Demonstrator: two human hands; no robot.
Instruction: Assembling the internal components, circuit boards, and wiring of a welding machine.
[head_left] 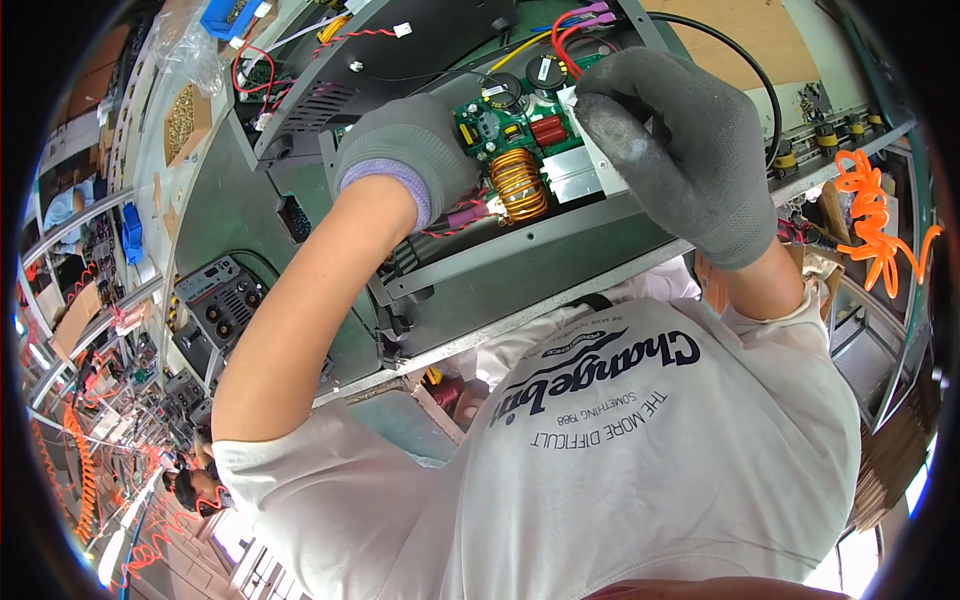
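A green circuit board (500, 125) lies in an open grey metal case (530, 238) in front of me. It carries a copper-wound coil (520, 188), red components, round black parts and a silver heat sink (572, 176). My left hand (410, 150), in a grey glove, reaches in at the board's left side; its fingers are hidden behind the back of the hand. My right hand (685, 150), gloved too, is at the board's right edge. Its thumb and fingers are closed beside a white strip (597, 158); what they pinch is hidden. Red wires (565, 45) rise near its fingertips.
Left of the case stands a slotted grey panel (335, 85) with loose wires. A box of small fasteners (184, 125) and a blue bin (232, 18) are farther left. A black cable (765, 75) curves at right, near a coiled orange hose (870, 220). A black device (222, 300) sits lower left.
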